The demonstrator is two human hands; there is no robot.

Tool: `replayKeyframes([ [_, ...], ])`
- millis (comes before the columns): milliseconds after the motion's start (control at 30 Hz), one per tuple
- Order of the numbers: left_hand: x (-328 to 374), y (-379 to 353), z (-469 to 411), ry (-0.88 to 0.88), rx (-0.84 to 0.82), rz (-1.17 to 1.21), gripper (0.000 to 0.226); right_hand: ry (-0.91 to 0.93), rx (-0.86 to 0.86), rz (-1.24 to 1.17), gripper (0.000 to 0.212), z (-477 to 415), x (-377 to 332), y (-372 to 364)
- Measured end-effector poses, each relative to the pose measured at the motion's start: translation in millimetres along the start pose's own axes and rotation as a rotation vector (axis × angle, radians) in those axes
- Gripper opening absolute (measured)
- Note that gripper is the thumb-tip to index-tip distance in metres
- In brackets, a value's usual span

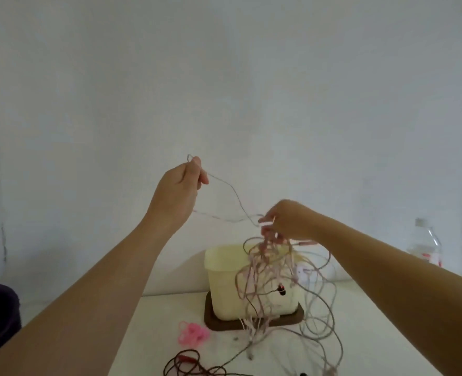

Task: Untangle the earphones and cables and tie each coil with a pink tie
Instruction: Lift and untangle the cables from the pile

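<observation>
Dark cable [182, 363] coiled at near edge of table [373, 335], pink ties [193, 333] just beyond. Left hand [182, 183] raised, pinching one thin strand [225, 183]. Right hand [286, 221] grips top of tangled cables [265, 267], hanging before cream tub [224, 289] on brown tray [216, 322].

Pale tangle of earphones and cables hung in mid-air, with pink ties loose on the bench.

The tangle [273, 278] of pale pink, grey and white cords hangs from the right grip [289, 221], and its lower loops and ends trail onto the bench [373, 335]. A small black-and-red earbud [281, 290] dangles within it. One thin strand [224, 185] rises leftward out of the knot to the left grip [182, 185], which pinches its looped end. A dark red cable [186, 365] lies coiled at the near edge. The pink ties [193, 332] lie in a small heap, apart from the tangle.
</observation>
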State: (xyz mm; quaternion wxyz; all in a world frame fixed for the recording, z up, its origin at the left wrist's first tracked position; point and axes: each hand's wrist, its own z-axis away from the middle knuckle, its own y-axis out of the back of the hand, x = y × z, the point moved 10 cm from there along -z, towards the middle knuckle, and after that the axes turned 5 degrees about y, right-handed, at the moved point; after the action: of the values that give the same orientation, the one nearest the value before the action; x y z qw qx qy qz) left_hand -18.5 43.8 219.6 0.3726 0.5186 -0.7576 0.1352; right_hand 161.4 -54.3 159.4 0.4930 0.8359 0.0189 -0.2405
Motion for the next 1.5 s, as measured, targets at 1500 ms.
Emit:
replayKeyframes([
  [1500,-136.5,-22.7,55.1,0.496,-0.113,0.605,0.034,0.028,0.005,-0.935,0.022,32.8,20.6,-5.8],
])
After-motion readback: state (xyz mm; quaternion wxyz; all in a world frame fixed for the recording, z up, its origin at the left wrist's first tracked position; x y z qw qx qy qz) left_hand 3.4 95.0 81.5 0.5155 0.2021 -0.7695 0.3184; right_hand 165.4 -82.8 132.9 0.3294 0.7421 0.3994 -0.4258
